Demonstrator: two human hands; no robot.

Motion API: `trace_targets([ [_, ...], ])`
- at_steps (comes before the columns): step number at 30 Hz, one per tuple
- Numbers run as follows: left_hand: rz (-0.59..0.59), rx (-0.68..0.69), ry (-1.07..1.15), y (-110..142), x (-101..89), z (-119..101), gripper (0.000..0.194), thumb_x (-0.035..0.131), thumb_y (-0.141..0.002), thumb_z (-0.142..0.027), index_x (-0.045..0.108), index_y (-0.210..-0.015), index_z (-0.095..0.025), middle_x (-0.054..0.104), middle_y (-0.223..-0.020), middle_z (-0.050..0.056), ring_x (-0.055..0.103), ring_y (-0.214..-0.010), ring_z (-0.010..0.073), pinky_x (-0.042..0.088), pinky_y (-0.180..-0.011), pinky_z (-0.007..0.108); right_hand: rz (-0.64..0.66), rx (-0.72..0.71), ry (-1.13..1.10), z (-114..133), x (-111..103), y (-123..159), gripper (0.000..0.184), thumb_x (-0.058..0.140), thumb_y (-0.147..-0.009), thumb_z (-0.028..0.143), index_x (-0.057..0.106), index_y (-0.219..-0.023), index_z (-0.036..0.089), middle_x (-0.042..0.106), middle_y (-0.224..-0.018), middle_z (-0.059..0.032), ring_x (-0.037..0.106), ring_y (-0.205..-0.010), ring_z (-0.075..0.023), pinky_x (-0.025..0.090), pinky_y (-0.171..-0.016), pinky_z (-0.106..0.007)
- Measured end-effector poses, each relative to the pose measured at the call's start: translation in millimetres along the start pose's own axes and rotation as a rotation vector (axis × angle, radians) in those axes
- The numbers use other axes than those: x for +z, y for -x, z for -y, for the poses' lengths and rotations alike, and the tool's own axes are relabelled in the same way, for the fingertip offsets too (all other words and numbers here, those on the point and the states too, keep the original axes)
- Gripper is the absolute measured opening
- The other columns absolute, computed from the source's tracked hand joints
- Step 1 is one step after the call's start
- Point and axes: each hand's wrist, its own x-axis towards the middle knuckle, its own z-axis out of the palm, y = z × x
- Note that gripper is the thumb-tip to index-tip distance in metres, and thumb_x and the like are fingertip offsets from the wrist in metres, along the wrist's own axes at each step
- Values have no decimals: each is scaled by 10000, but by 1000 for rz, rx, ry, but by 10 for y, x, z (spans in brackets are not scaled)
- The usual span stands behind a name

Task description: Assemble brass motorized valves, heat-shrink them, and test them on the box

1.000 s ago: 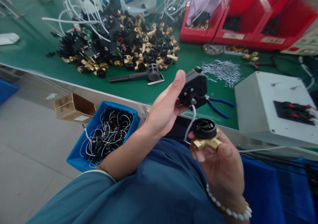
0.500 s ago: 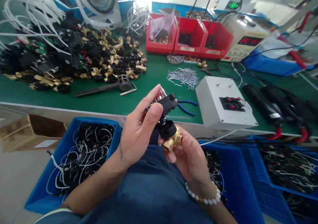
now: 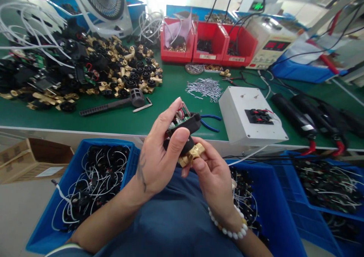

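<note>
My left hand (image 3: 155,156) is closed round a black actuator housing (image 3: 189,125) with a green circuit board and red wire showing at its top. Directly below the housing sits a brass valve body (image 3: 196,150), gripped by the fingers and thumb of my right hand (image 3: 213,177). Housing and valve are together, tilted between my hands just over the bench's front edge. My palm hides part of the housing's left side. Beyond my hands, blue-handled pliers (image 3: 211,122) and a heap of silver clips (image 3: 203,89) lie on the green bench.
A large pile of brass valves (image 3: 133,69) covers the left of the bench, near a grey strap-like tool (image 3: 113,105). To the right stands a white switch box (image 3: 251,114). Red bins (image 3: 209,55) line the back. Blue crates (image 3: 82,143) sit below.
The valve has turned in my hands: its brass end swung up and left, and more of the circuit board shows. My right fingers have shifted on the brass. The camera view has moved slightly.
</note>
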Motion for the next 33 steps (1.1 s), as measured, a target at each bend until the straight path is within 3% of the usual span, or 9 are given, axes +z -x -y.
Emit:
trace_targets([
  [6,63,12,-85,49,-31,77,562,420,-1057,-554,427,-1565,-315,526,-1594,51,507,-1477,261,449,-1229,422,-16,52,-39,-22,-26,-49,331,820,-877,369,712,-1168,253,736,-811,39,677,-614,-47,563,-622,-137],
  [10,95,125,-287,119,-51,90,833,612,-932,-652,289,-1618,-308,369,-1669,116,389,-1542,341,414,-1240,527,-87,104,-103,-12,-44,-99,389,780,-890,489,691,-1162,226,741,-839,6,592,-572,-44,500,-539,-141],
  [14,90,176,-409,159,-42,75,905,774,-873,-455,285,-1606,-249,498,-1483,144,530,-1388,293,545,-1125,453,-128,89,22,-7,-78,-72,460,747,-888,570,668,-1193,235,746,-860,-19,533,-549,-67,418,-458,-160],
  [17,46,180,-403,178,-14,65,888,798,-825,-392,341,-1569,-231,527,-1387,132,567,-1303,286,587,-1065,458,-120,-39,214,-12,-148,-88,407,675,-937,591,693,-1165,255,712,-849,-12,602,-648,-107,514,-583,-217],
  [20,47,179,-348,210,31,34,833,798,-796,-377,398,-1513,-239,536,-1364,122,584,-1270,291,613,-1026,480,-196,-318,376,-7,-222,-188,416,570,-985,631,718,-1173,291,693,-1036,-33,664,-954,-156,560,-850,-283],
  [22,77,186,-302,234,64,4,812,805,-783,-370,412,-1482,-245,547,-1353,118,603,-1246,290,628,-1007,479,-233,-423,426,8,-235,-274,484,460,-1011,669,689,-1239,308,670,-1169,-47,653,-1092,-186,551,-944,-325],
  [26,133,207,-284,246,109,-50,836,821,-768,-386,394,-1470,-230,552,-1338,130,612,-1227,300,633,-1006,493,-206,-362,408,56,-151,-404,594,245,-1027,683,620,-1251,280,655,-1251,-82,690,-1103,-233,578,-952,-401],
  [31,77,259,-319,232,158,-111,776,802,-764,-348,437,-1441,-248,583,-1225,83,640,-1106,256,660,-921,415,-303,-272,182,143,-5,-456,446,398,-964,638,603,-935,243,662,-913,-75,698,-909,-244,611,-809,-396],
  [33,47,258,-329,245,180,-135,763,814,-759,-366,455,-1420,-237,592,-1177,79,650,-1030,241,665,-876,389,-328,-187,152,181,30,-453,431,402,-950,631,591,-901,246,646,-884,-73,687,-880,-239,611,-816,-402],
])
